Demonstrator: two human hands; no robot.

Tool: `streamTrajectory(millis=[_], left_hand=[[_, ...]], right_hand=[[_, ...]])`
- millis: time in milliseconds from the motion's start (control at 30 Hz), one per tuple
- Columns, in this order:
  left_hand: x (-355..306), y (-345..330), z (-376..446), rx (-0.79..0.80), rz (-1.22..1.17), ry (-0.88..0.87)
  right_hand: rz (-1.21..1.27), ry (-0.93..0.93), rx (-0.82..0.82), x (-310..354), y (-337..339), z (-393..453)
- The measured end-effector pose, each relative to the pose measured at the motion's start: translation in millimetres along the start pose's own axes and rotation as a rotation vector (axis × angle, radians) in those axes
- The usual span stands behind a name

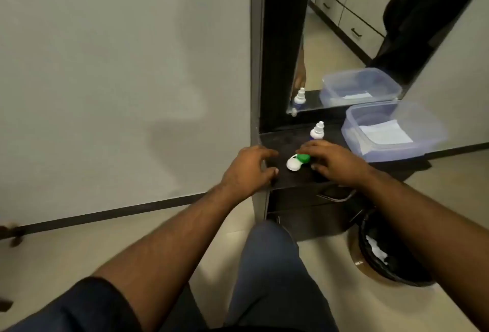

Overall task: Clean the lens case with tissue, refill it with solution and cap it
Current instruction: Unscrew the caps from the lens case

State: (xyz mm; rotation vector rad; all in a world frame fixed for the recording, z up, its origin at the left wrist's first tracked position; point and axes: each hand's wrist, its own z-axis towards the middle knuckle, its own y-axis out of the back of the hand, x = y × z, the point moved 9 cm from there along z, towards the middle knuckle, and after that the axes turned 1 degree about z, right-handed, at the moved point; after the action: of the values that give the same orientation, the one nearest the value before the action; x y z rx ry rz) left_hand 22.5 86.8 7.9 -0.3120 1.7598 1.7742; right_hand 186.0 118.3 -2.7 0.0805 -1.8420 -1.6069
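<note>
While both caps appear to sit on the lens case, nothing here tells whether the job is beginning or ending, so the stage is a guess. Biggest in view is the mirror (pixel 344 40) standing at the back of the dark shelf (pixel 296 181), and to the right on that shelf rests a clear plastic tub (pixel 356 144) with folded white tissue (pixel 385 133) inside. Down on the floor at the right stands a black bin (pixel 370 260) with crumpled white paper in it, which may hint at earlier wiping, though that is only a guess. Nearer the middle, the solution bottle (pixel 317 130) stands upright with its white cap on, just behind the right hand. The left hand (pixel 247 166) hovers at the shelf's left edge, fingers loosely spread and holding nothing. The right hand (pixel 333 159) reaches in with fingers stretched over the green end of the lens case (pixel 297 161); whether it touches or pinches it I cannot tell. Smallest of all, that case lies flat between the hands, one white cap, one green. Uncapping, wiping, refilling and recapping may all remain
</note>
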Motion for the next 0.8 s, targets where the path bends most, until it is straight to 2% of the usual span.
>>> streamTrajectory(millis=[100, 233, 533, 700, 800], left_hand=[[-11, -17, 12, 0.011, 0.01, -0.005], [-15, -28, 19, 0.005, -0.043, -0.025], [-4, -34, 13, -0.02, -0.154, -0.072], [-3, -43, 10, -0.05, -0.198, -0.098], [5, -46, 8, -0.104, -0.252, -0.04]], right_hand=[[0.0, -0.033, 0.051, -9, -12, 1], [0.11, -0.013, -0.082, -8, -16, 4], [0.463, -0.065, -0.175, -16, -21, -2], [0.443, -0.087, -0.174, -20, -27, -1], [0.433, -0.083, -0.184, -19, -26, -1]])
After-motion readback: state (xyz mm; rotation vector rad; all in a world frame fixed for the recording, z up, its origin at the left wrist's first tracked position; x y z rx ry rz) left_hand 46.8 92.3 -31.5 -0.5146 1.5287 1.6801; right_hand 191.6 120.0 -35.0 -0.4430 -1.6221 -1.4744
